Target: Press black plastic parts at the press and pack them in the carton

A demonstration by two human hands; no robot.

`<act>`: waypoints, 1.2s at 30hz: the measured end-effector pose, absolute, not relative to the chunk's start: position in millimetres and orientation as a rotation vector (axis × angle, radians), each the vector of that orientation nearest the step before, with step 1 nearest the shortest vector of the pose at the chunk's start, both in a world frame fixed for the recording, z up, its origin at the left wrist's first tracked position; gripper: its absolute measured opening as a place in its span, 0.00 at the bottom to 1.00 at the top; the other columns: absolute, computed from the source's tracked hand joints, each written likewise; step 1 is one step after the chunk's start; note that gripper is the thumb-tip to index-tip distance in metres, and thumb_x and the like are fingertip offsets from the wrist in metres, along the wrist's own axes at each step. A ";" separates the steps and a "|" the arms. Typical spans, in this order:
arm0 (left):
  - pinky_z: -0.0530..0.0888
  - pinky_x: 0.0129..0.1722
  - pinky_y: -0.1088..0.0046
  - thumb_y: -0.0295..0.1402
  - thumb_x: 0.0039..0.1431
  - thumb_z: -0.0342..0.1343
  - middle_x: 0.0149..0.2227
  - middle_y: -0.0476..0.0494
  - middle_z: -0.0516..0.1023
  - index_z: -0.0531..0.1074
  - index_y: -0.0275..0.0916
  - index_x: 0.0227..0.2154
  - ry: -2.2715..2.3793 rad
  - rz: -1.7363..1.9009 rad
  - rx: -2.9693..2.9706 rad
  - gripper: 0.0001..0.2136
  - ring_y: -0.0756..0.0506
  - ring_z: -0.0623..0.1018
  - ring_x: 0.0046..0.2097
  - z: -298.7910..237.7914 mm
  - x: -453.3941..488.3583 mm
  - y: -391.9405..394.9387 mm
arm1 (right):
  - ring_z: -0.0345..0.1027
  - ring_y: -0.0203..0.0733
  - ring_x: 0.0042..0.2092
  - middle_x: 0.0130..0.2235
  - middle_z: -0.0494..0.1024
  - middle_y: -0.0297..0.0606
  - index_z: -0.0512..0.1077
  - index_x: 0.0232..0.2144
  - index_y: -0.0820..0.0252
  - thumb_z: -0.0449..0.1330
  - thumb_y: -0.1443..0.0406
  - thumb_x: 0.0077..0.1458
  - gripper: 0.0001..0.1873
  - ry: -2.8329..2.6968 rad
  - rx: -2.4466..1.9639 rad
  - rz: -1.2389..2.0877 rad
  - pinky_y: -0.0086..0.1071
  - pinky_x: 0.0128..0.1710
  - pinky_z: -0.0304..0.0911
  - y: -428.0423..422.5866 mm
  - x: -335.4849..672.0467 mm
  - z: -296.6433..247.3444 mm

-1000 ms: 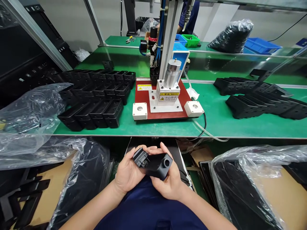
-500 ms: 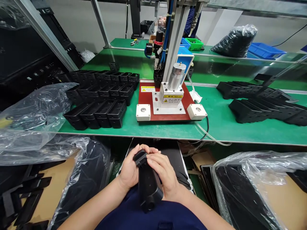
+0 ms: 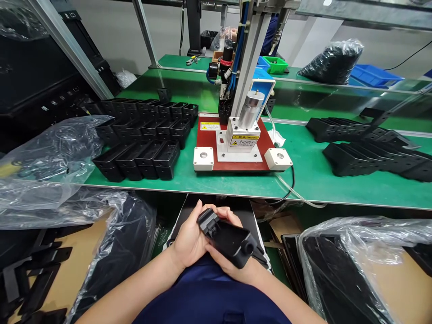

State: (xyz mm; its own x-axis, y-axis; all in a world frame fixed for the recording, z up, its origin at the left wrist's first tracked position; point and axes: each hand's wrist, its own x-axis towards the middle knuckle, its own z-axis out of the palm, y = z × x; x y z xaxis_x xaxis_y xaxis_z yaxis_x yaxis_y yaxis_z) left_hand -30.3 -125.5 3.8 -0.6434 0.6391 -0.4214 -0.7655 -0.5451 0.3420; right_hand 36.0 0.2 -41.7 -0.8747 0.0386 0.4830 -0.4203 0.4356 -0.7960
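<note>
Blk plastic part was held low over the lap, in front of & below the press, off the desk. Left hand was clamped on its clip end. Right hand cupped it from under w/ fingers closed round the body. Rows of black trays lay left of the press, stacked black parts right of it

The black moulded plastic part is showing one plain shade, the flat green bench mat is lying uniformly coloured, and the red metal base plate is carrying yellow-and-black warning labels.
</note>
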 end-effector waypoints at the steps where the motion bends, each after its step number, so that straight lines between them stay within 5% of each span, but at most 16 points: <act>1: 0.70 0.54 0.63 0.45 0.67 0.42 0.41 0.42 0.77 0.73 0.37 0.33 0.652 2.187 -0.329 0.19 0.43 0.76 0.47 5.3 -29.7 -124.8 | 0.60 0.54 0.60 0.58 0.64 0.48 0.45 0.64 0.53 0.63 0.61 0.55 0.42 -2.241 0.293 1.484 0.53 0.59 0.60 -0.3 37.0 -41.9; 10: 0.69 0.53 0.63 0.45 0.64 0.49 0.39 0.43 0.77 0.73 0.38 0.38 0.762 2.165 -0.309 0.15 0.44 0.76 0.44 5.1 -25.4 -118.0 | 0.64 0.51 0.57 0.53 0.67 0.45 0.48 0.62 0.53 0.61 0.67 0.55 0.37 -2.128 0.186 1.544 0.52 0.57 0.63 -4.4 38.1 -36.9; 17: 0.60 0.61 0.64 0.34 0.57 0.59 0.64 0.41 0.59 0.65 0.46 0.57 1.845 2.141 0.572 0.24 0.38 0.58 0.65 23.8 -33.7 -135.7 | 0.70 0.50 0.46 0.48 0.72 0.44 0.57 0.57 0.56 0.58 0.70 0.47 0.34 -2.398 0.239 1.345 0.43 0.46 0.70 22.2 26.2 -12.6; 19: 0.64 0.58 0.64 0.28 0.51 0.64 0.61 0.39 0.64 0.66 0.46 0.58 1.983 1.870 0.974 0.30 0.35 0.64 0.61 38.2 -43.3 -139.1 | 0.69 0.51 0.44 0.46 0.73 0.44 0.59 0.55 0.57 0.58 0.69 0.42 0.34 -2.545 0.422 1.280 0.44 0.43 0.70 31.5 23.5 0.5; 22: 0.70 0.49 0.66 0.25 0.51 0.63 0.47 0.38 0.77 0.74 0.45 0.50 2.045 1.571 1.290 0.22 0.38 0.75 0.48 57.0 -56.5 -134.9 | 0.69 0.49 0.41 0.43 0.74 0.41 0.63 0.52 0.57 0.58 0.69 0.40 0.32 -2.649 0.542 1.321 0.41 0.40 0.70 43.1 22.9 16.8; 27: 0.71 0.43 0.70 0.32 0.53 0.62 0.37 0.40 0.79 0.78 0.41 0.37 2.214 2.012 1.045 0.08 0.41 0.76 0.41 75.8 -81.9 -112.2 | 0.66 0.48 0.53 0.52 0.70 0.42 0.62 0.56 0.53 0.63 0.67 0.48 0.31 -2.370 0.289 1.617 0.41 0.53 0.65 65.2 9.1 29.0; 36: 0.70 0.47 0.68 0.43 0.57 0.57 0.41 0.42 0.77 0.71 0.38 0.41 1.865 2.470 0.972 0.15 0.45 0.75 0.44 143.3 -212.6 -24.5 | 0.71 0.44 0.43 0.45 0.74 0.41 0.68 0.48 0.57 0.63 0.56 0.55 0.21 -1.826 0.220 1.488 0.38 0.44 0.70 119.9 -121.6 117.7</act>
State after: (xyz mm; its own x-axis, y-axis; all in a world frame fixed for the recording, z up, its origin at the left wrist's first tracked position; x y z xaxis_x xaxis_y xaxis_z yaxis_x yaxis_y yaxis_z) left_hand -212.6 -24.5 143.3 -0.8157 0.2655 0.5140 0.4215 -0.3357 0.8424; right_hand -121.6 119.9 117.7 -0.6992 0.3176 0.6405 -0.5631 0.3073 -0.7671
